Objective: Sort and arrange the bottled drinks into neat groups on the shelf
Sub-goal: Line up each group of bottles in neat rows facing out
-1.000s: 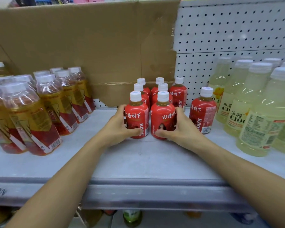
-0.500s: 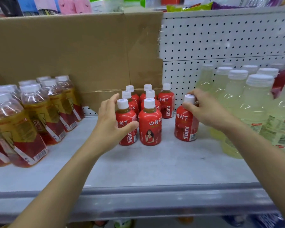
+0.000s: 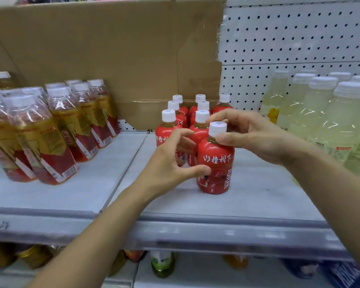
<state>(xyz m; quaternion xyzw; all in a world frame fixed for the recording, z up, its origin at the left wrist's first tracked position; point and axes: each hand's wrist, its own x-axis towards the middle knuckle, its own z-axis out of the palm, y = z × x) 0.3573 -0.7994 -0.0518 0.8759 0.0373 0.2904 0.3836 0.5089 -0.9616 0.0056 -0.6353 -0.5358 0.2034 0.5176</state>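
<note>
A small red juice bottle [image 3: 215,163] with a white cap stands on the grey shelf [image 3: 247,196], in front of a cluster of several matching red bottles [image 3: 176,115]. My right hand [image 3: 252,136] pinches it at the neck, just under the cap. My left hand [image 3: 170,163] is curled beside it on the left, the thumb touching its lower body, the fingers arched in front of the cluster. Part of the two front cluster bottles is hidden behind my left hand.
Amber tea bottles [image 3: 40,132] with red and gold labels fill the shelf's left side. Tall pale yellow drink bottles [image 3: 328,117] crowd the right. Brown cardboard [image 3: 112,55] and white pegboard [image 3: 299,38] form the back. A lower shelf holds more bottles [image 3: 162,265].
My right hand has carried the lone red bottle from the right to the front of the red cluster. My left hand left the front-left bottle and came beside the moved one.
</note>
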